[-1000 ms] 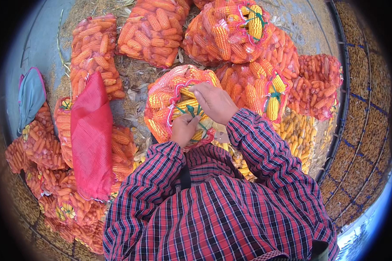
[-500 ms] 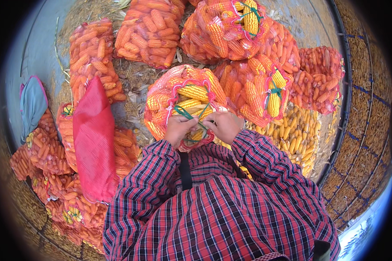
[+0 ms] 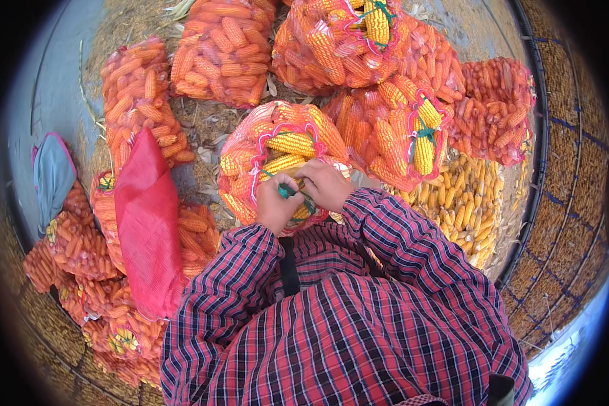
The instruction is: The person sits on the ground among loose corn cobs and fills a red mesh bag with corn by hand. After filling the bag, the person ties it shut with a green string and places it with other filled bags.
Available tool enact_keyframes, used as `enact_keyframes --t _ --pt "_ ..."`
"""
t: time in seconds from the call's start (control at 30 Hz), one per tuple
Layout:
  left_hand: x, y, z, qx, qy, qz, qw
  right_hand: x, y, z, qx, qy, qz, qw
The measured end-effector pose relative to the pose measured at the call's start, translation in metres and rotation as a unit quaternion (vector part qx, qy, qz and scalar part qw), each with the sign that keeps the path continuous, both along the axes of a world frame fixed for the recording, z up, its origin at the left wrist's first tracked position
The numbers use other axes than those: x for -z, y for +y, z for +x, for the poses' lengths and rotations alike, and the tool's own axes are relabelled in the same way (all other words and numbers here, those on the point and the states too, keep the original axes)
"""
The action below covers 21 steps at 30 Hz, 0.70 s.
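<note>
Right in front of me stands a red mesh sack (image 3: pixel 233 162) full of yellow corn cobs (image 3: pixel 291 143). Its mouth is open, edged with a pink cord. Over the near side of that mouth, my left hand (image 3: pixel 277 201) is closed on a green tie (image 3: pixel 285 191), with a bit of green showing by the fingertips. My right hand (image 3: pixel 325 184) is beside it, thumb and fingers pinched together close to the left fingertips. Whatever the right fingers hold is hidden by the hand itself.
Filled mesh sacks (image 3: pixel 223 51) stand beyond and to the right, one tied with green strands (image 3: pixel 425 134). Loose cobs (image 3: pixel 463 203) lie at my right. A folded red mesh sack (image 3: pixel 145 230) rests on full sacks at my left, near a grey-blue cloth (image 3: pixel 53 172).
Both hands have shifted slightly. The green tie stretched between them earlier now shows mostly at the left fingers. My right hand has moved up and left, nearer the left one.
</note>
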<state>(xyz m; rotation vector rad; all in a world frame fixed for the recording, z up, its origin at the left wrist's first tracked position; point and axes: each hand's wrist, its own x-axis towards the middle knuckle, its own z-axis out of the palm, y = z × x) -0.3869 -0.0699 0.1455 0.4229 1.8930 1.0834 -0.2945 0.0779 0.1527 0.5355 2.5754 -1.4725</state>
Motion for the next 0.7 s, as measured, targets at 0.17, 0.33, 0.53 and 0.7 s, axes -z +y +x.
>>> enact_keyframes --t 0.17,0.33,0.53,0.7 --pt "0.000 0.007 -0.002 0.084 0.208 0.035 0.974 0.013 -0.003 0.002 -0.015 -0.029 -0.016 0.999" --pt "0.010 0.009 -0.002 0.054 0.273 0.102 0.955 0.013 -0.008 0.007 0.014 -0.001 0.001 1.000" --pt "0.022 -0.008 0.010 0.011 0.289 0.122 0.949 0.016 0.001 -0.004 0.020 -0.070 -0.069 0.995" --pt "0.030 -0.018 0.020 -0.001 0.311 0.107 0.944 0.019 0.018 -0.018 -0.141 -0.036 -0.053 0.988"
